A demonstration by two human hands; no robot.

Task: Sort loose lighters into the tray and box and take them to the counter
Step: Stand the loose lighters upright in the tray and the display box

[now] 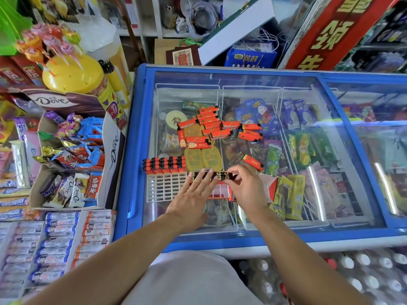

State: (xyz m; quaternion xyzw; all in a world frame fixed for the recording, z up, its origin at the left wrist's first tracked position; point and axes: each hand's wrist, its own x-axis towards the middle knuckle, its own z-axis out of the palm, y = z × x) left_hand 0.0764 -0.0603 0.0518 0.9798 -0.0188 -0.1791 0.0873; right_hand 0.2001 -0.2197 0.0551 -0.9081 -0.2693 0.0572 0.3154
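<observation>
- Loose lighters [220,126] lie heaped on the freezer lid [242,150], well apart from the hands; one stray lighter [253,162] lies just beside the right hand.
- White tray [164,188]: only its far rows are filled, near cells bare.
- Row of lighters [211,176] stands in the red box [222,193]; right hand [246,187] pinches its end, left hand [191,199] presses it with spread, straight fingers.
- Judgement: sorting under half done; carrying to the counter not begun.

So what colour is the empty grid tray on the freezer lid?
White, seen in the head view: grid tray.
</observation>
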